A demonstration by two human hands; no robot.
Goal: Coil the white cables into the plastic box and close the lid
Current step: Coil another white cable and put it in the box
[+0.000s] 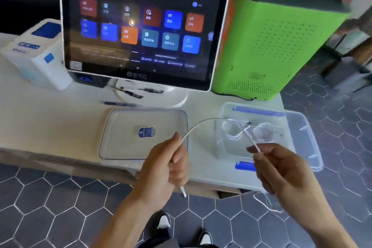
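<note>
Presently both hands grasp one white cable (203, 123) above the counter's (50, 119) front edge: the left hand (167, 165) closes its fingers around one stretch, the plug end poking out below, while the right hand (281, 169) pinches it farther along. At two o'clock from the left hand sits the open plastic box (298, 127) with coiled cables (247, 130) inside; its lid (144, 134) lies flat at eleven o'clock, before the touchscreen (141, 26).
</note>
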